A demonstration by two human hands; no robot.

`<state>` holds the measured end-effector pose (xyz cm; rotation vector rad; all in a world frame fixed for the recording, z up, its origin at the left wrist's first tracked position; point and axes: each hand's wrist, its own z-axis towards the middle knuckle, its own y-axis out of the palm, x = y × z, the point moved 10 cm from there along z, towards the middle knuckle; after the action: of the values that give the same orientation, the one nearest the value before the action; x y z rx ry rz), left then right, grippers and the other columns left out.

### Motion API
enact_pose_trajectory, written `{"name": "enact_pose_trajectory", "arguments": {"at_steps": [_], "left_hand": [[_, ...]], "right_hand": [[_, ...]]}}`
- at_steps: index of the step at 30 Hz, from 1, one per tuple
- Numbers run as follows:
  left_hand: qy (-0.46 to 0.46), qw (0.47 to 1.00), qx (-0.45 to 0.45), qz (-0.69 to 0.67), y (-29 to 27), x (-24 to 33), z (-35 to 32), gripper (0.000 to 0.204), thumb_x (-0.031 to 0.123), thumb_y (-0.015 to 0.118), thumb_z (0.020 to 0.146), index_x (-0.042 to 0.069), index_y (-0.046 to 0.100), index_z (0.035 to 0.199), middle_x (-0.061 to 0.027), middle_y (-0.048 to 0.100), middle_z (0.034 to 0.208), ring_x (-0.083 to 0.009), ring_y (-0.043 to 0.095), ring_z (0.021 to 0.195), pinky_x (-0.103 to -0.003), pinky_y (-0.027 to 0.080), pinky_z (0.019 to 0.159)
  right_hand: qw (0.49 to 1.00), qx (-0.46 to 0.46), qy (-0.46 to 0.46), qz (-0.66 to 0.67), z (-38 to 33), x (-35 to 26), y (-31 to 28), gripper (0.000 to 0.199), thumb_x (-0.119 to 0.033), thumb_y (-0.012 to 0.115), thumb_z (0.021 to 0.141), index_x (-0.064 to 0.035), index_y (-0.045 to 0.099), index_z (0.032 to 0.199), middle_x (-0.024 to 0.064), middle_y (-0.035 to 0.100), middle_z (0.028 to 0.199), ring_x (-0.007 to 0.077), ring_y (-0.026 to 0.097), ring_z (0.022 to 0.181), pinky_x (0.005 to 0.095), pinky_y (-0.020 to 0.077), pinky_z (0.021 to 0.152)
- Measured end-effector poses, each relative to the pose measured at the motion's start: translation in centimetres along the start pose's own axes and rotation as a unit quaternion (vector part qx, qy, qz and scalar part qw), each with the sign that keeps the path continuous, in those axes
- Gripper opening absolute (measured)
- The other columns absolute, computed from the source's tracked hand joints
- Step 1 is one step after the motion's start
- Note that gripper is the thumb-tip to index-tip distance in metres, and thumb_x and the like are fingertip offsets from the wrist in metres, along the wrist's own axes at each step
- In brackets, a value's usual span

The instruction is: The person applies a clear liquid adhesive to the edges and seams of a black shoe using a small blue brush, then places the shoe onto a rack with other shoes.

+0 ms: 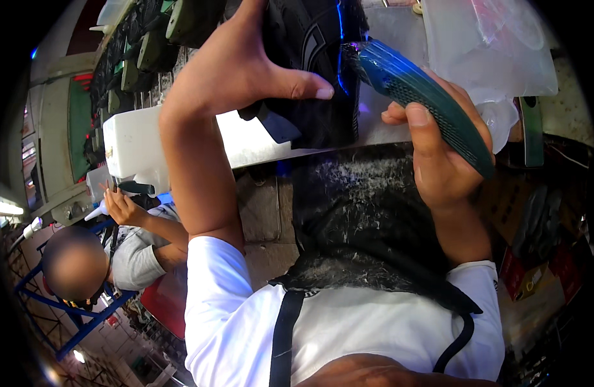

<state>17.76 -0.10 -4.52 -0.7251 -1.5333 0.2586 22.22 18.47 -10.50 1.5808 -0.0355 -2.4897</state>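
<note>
A black shoe upper (319, 119) stands at the top middle, with a bright blue line running along its side. My left hand (235, 74) grips it from the left; the thumb lies across its side and the other fingers are hidden. In my right hand (439, 145) is a dark teal brush (426, 97) with a dotted, curved handle, held between thumb and fingers. Its dark, frayed tip is at the shoe's right side, close to the blue line; whether it touches cannot be told.
Below the shoe runs a pale bench edge (258, 145), with a white container (132, 142) at left. Clear plastic bags (497, 51) lie at right. Black shoes (158, 42) line a rack at upper left. A co-worker (142, 251) sits at lower left, one hand raised.
</note>
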Motion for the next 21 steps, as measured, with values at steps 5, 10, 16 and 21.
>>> {"name": "enact_pose_trajectory", "arguments": {"at_steps": [5,10,16,21], "left_hand": [[0.058,0.998,0.028,0.004,-0.3,-2.9,-0.7,0.115,0.010,0.098,0.053,0.002,0.035,0.148,-0.0104,0.056,0.135,-0.0198,0.053,0.124,-0.035,0.043,0.107],[0.070,0.997,0.032,0.003,-0.2,-2.0,-1.5,0.115,0.010,0.099,0.054,0.001,0.034,0.149,-0.0089,0.055,0.136,-0.0171,0.051,0.125,-0.034,0.042,0.107],[0.097,0.993,0.036,0.058,-0.1,-2.0,-1.8,0.131,0.029,0.098,0.055,-0.004,0.018,0.153,-0.0258,0.059,0.130,-0.0354,0.060,0.121,-0.038,0.047,0.102],[0.110,0.987,0.039,0.110,0.0,-1.2,-2.2,0.139,0.033,0.098,0.053,-0.006,0.012,0.154,-0.0289,0.055,0.135,-0.0389,0.057,0.125,-0.038,0.045,0.104]], "right_hand": [[0.997,0.009,0.036,0.069,2.0,-1.8,0.1,0.028,-0.002,0.062,0.091,0.0144,0.062,0.114,0.0184,0.070,0.086,0.0218,0.068,0.072,0.0343,0.0584,0.071],[0.994,0.030,0.055,0.085,4.4,-3.7,-0.3,0.019,-0.001,0.064,0.089,0.0122,0.066,0.103,0.0169,0.069,0.080,0.0219,0.067,0.067,0.0339,0.0575,0.066],[0.993,0.042,0.092,0.064,6.1,-4.6,-0.8,0.016,-0.001,0.067,0.090,0.0091,0.069,0.102,0.0157,0.071,0.088,0.0220,0.069,0.071,0.0343,0.0596,0.064],[0.997,0.044,0.001,0.059,8.6,-5.9,-0.8,0.019,-0.003,0.066,0.092,0.0095,0.069,0.106,0.0165,0.072,0.090,0.0227,0.071,0.074,0.0332,0.0600,0.067]]}}
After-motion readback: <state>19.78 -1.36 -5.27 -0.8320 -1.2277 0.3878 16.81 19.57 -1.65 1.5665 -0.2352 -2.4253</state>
